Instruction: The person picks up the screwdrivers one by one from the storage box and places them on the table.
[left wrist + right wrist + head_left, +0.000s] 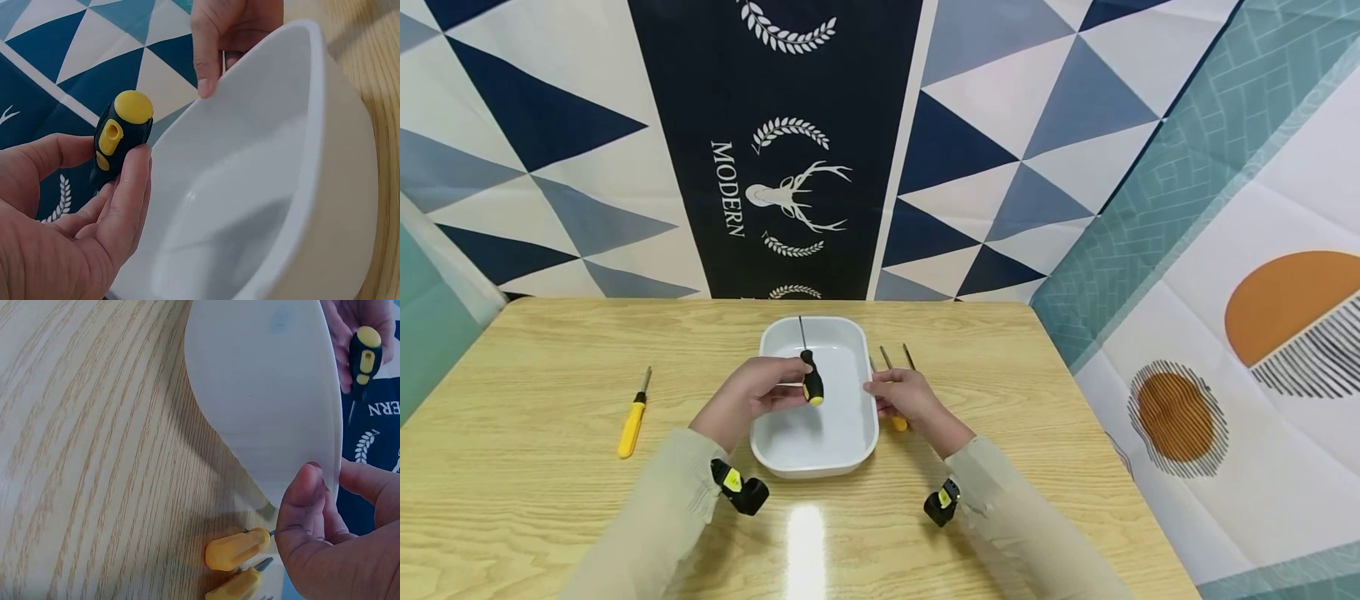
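My left hand [758,388] pinches a black-and-yellow screwdriver [813,388] by its handle, above a white rectangular basin [842,446]. The shaft points away toward the wall, and in the left wrist view the yellow butt of the handle faces the camera. On the basin's right side, my right hand [912,395] grips the rim between thumb and fingers, as the right wrist view shows. Just beside that hand, yellow-handled screwdrivers [237,550] lie on the table, partly hidden by the hand in the head view.
Farther left on the wooden table [550,500] lies another screwdriver [634,421] with a yellow handle and black collar. A patterned cloth [805,100] hangs behind the table's back edge, and another cloth [1210,350] hangs along the right side.
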The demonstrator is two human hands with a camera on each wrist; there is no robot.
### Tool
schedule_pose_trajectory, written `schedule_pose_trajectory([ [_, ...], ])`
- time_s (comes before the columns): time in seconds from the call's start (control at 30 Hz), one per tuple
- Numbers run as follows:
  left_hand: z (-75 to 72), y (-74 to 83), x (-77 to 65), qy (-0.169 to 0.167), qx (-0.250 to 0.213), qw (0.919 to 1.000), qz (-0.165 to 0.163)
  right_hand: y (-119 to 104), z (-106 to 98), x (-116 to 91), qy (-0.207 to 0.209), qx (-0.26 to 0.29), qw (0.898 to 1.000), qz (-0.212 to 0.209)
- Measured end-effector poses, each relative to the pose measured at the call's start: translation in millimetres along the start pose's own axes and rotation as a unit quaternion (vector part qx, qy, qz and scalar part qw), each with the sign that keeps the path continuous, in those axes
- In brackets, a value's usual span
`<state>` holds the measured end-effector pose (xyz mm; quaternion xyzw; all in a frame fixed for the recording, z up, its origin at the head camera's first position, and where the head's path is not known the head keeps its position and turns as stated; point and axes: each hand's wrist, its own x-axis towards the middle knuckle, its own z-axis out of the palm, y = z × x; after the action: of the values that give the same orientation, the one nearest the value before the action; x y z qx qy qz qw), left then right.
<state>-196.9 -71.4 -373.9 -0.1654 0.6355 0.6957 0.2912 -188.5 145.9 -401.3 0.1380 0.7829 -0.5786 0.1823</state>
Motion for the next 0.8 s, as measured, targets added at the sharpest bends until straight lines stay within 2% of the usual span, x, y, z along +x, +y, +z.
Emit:
schedule_pose_trajectory([
  [0.47, -12.5, 3.7, -12.8, -0.025, 0.016, 0.9994, 0.016, -2, -1, -2, 0.002, 0.000, 1.000, -0.001],
  [0.8, -21.0, 6.1, -18.3, -0.031, 0.036, 0.9984, 0.031, -2, 0, -3, 0.001, 0.001, 1.000, 0.000],
])
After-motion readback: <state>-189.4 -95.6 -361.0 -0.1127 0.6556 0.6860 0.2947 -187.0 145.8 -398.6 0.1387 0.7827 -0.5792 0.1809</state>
